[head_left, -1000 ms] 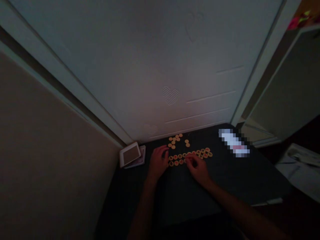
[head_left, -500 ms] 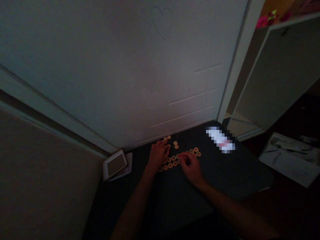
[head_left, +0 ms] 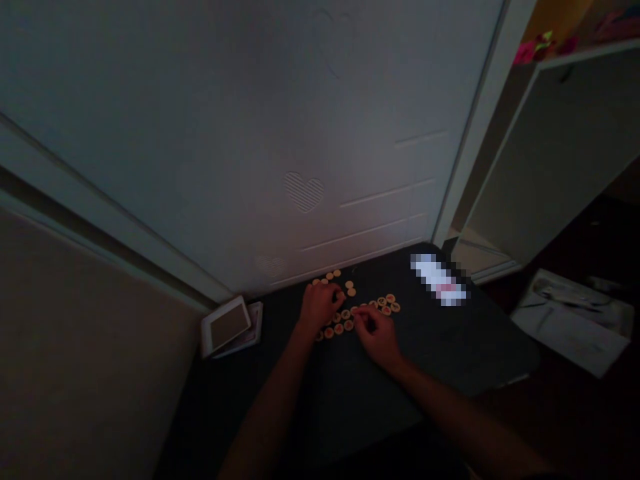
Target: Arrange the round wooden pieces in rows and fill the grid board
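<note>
Seemingly aligning round tan wooden discs point(head_left: 339, 329) with half-curled left hand point(head_left: 321, 307), pinched right hand point(head_left: 377, 335); cannot tell if gripping any; next needing precision.

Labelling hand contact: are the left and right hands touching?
Apart. The head view shows a gap between the left hand and the right hand, with discs visible in it.
</note>
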A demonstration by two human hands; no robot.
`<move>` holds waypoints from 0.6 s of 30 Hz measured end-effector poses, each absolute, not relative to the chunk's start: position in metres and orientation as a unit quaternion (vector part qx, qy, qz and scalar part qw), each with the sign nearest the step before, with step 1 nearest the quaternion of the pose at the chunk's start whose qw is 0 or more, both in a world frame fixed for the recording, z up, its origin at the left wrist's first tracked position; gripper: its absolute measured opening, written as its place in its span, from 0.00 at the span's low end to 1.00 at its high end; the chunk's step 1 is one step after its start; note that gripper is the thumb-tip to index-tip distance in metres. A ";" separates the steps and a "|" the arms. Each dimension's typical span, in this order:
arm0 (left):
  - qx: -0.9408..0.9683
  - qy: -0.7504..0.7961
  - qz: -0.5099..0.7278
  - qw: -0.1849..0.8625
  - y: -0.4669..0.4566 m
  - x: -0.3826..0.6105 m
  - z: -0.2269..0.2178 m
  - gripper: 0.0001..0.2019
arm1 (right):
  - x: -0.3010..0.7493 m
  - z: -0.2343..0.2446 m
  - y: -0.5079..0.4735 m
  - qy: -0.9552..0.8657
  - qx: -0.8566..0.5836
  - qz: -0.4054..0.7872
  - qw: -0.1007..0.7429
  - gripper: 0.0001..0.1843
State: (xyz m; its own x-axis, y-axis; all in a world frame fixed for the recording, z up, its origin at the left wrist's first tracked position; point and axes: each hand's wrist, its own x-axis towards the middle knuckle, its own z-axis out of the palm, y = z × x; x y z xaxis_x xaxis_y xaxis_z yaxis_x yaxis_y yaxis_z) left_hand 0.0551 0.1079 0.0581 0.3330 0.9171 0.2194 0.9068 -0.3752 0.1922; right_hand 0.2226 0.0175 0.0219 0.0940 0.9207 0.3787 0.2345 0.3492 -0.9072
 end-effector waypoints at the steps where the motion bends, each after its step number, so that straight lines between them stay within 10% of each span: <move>1: 0.814 0.560 0.154 0.032 0.109 0.056 0.059 0.07 | 0.223 0.021 0.018 -0.601 -0.480 0.306 0.561 0.08; 18: 0.515 0.520 0.481 0.483 -0.019 0.050 0.041 0.14 | 0.216 0.021 0.006 -0.754 -0.327 0.253 0.510 0.19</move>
